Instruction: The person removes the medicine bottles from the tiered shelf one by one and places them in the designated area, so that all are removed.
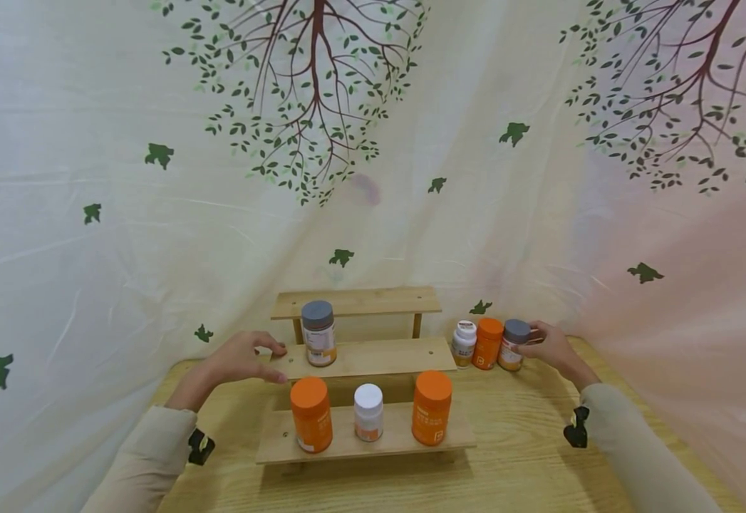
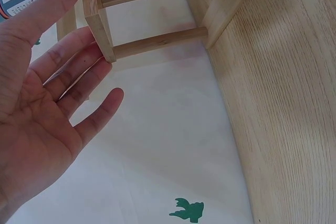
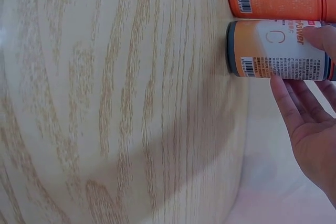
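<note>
My right hand (image 1: pixel 548 347) holds a grey-lidded supplement bottle (image 1: pixel 511 345) upright on the table. Its thumb lies on the label in the right wrist view, with fingers at the bottle's side. Touching that bottle or very close is an orange bottle (image 1: pixel 488 343), then a small white bottle (image 1: pixel 464 343). At the left end of the wooden tiered stand's middle shelf (image 1: pixel 379 356), my left hand (image 1: pixel 239 358) has its thumb and fingers spread about the board's end; fingertips touch the edge in the left wrist view. Another grey-lidded bottle (image 1: pixel 318 333) stands on this shelf beside it.
Two orange bottles (image 1: pixel 311 415) (image 1: pixel 432 407) flank a small white bottle (image 1: pixel 368 412) on the stand's bottom shelf (image 1: pixel 398 445). The top shelf (image 1: pixel 379 301) is at the back. Behind the wooden table (image 1: pixel 526 456) hangs a pale curtain (image 1: pixel 251 235) with leaf prints.
</note>
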Available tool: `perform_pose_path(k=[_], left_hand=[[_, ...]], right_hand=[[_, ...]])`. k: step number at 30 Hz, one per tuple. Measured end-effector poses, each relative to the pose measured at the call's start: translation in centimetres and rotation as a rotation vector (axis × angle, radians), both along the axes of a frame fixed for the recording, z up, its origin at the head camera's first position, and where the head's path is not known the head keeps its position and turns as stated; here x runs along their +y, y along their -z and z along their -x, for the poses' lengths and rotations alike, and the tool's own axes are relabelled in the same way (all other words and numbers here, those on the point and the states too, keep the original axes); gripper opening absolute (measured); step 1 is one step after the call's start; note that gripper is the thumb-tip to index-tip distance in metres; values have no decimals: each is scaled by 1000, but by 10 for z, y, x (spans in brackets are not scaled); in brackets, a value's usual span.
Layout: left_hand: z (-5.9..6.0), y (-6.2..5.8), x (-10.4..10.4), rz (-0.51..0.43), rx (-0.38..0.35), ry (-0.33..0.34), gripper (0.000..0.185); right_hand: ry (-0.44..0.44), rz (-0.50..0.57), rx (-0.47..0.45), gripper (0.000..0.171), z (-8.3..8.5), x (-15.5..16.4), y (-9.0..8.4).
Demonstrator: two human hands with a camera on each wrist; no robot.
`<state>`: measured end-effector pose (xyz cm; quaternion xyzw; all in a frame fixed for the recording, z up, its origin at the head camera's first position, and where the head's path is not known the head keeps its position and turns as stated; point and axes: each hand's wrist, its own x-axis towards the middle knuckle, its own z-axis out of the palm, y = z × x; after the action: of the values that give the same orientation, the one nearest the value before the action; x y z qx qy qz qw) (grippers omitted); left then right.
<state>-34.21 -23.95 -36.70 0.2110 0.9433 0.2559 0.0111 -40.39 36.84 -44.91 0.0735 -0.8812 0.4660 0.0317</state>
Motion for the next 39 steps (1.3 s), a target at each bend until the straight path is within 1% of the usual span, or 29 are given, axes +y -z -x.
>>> perform_pose_path(k=[4, 9, 17, 29, 35, 39], left_hand=[[-1, -1, 0, -1, 7, 14, 54], [-1, -1, 0, -11, 3, 16, 54], [-1, 0, 0, -5, 2, 2, 55], [-2, 2, 0, 4, 11, 4, 54], [-3, 2, 0, -6, 11, 12, 54], [-3, 3, -1, -8, 18, 5, 54]], right_hand=[[-4, 16, -3, 60, 1, 1, 4], [-19, 30, -13, 60, 0, 0, 4], [-47, 28, -8, 61, -3, -2, 1], [-38, 19, -50, 65, -5, 0, 1], [-49, -1, -56, 72, -8, 3, -6], [-74, -7, -46, 72, -8, 5, -12]])
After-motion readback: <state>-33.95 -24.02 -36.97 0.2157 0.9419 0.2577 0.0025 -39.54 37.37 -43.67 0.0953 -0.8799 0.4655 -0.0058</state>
